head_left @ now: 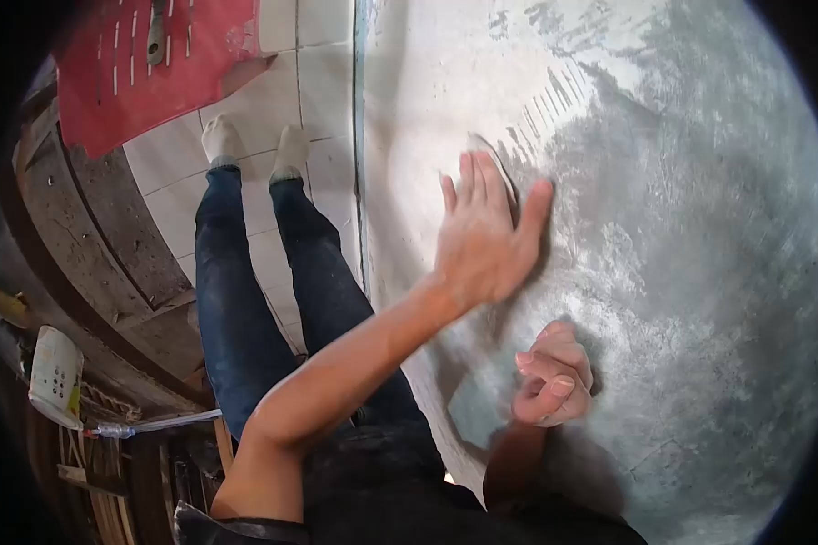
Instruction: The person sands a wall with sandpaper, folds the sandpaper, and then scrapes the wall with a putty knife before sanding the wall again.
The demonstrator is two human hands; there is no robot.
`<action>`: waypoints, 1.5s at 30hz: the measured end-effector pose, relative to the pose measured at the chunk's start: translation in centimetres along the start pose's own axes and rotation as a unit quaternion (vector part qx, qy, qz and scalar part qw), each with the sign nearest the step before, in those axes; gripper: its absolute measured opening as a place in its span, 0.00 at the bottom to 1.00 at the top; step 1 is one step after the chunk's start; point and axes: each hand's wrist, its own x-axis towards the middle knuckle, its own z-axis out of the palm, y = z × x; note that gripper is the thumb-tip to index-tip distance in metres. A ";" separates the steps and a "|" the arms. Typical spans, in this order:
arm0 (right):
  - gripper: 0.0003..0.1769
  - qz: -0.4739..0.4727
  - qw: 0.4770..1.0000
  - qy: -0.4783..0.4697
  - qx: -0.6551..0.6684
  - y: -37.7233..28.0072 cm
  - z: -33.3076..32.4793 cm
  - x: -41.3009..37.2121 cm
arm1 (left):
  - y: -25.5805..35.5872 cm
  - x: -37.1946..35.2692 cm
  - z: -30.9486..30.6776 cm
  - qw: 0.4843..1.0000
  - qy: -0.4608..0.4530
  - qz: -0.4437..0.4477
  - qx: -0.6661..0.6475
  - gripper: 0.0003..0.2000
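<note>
Grey coated slab (pixel 700 272): fills right side; whitish and powdery toward far left, darker and mottled to right.
Left hand (pixel 486 236): on slab, far of right hand, back facing up. Middle three fingers straight, close together; little finger slightly apart, thumb spread wide right.
Thin pad (pixel 503 163): under left hand, on slab, only curved edge visible between index finger and thumb. Can't tell material or grip.
Right hand (pixel 554 377): near, over slab. Fingers curled in, thumb folded alongside; no held object visible. Can't tell if touching slab.
Streaks (pixel 554 98): dark, comb-like, just far right of left hand. Likely worth checking for uneven contact.
Technique: probably best with palm flat, pressure even across pad, edge not digging in, strokes overlapping. Right hand better clear of stroke path.
Red slotted seat (pixel 159 102): far left, tool handle (pixel 156 41) on top.
White perforated basket (pixel 47 363): near left, yellow-green patch at edge, too small to read.
Brands, writing: none legible.
</note>
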 end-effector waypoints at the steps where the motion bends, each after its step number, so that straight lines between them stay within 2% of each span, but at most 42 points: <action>1: 0.21 -0.013 1.000 0.009 -0.001 0.6 0.4 -0.3 | 0.1 -0.4 0.1 1.000 -0.009 0.012 0.003 0.48; 4: 0.21 0.009 1.000 -0.016 -0.002 -0.8 -0.3 0.2 | 0.3 -0.4 0.0 1.000 -0.002 -0.021 0.010 0.48; 9: 0.22 0.007 1.000 -0.020 -0.011 -0.6 -0.3 0.2 | -0.1 0.9 -0.4 1.000 0.008 -0.006 0.012 0.48; 14: 0.23 0.024 0.998 -0.037 -0.033 -0.9 -0.1 0.4 | 0.6 -1.0 -0.4 0.999 -0.017 0.002 0.030 0.47; 16: 0.22 0.008 1.000 -0.021 -0.012 -0.4 -0.1 0.3 | 0.0 1.1 -0.4 0.999 0.007 -0.003 0.053 0.47; 19: 0.21 0.004 1.000 -0.006 -0.003 -0.2 -0.1 0.4 | -0.4 1.9 -1.0 0.999 -0.005 -0.014 0.042 0.47; 23: 0.21 0.006 1.000 0.001 -0.004 -0.3 0.1 0.4 | 0.5 -1.5 -0.4 0.999 -0.018 0.031 0.037 0.43; 27: 0.22 0.010 1.000 -0.005 -0.002 -0.4 0.0 0.3 | -0.2 0.6 -0.1 0.998 0.029 0.031 0.043 0.45; 30: 0.22 0.008 1.000 -0.001 0.002 -0.5 0.0 0.4 | -0.2 1.2 -0.9 0.999 0.012 0.018 0.026 0.45; 35: 0.21 0.003 1.000 0.007 0.010 -0.3 0.2 0.3 | 0.6 -1.7 -0.3 0.999 -0.013 0.025 0.019 0.45; 41: 0.21 0.000 1.000 0.000 0.012 -0.3 0.1 0.5 | -0.2 1.8 -1.2 1.000 0.003 -0.002 0.017 0.46; 45: 0.21 -0.001 1.000 0.000 0.007 -0.2 0.1 0.6 | 0.6 -1.8 -0.6 0.999 -0.032 0.017 0.008 0.46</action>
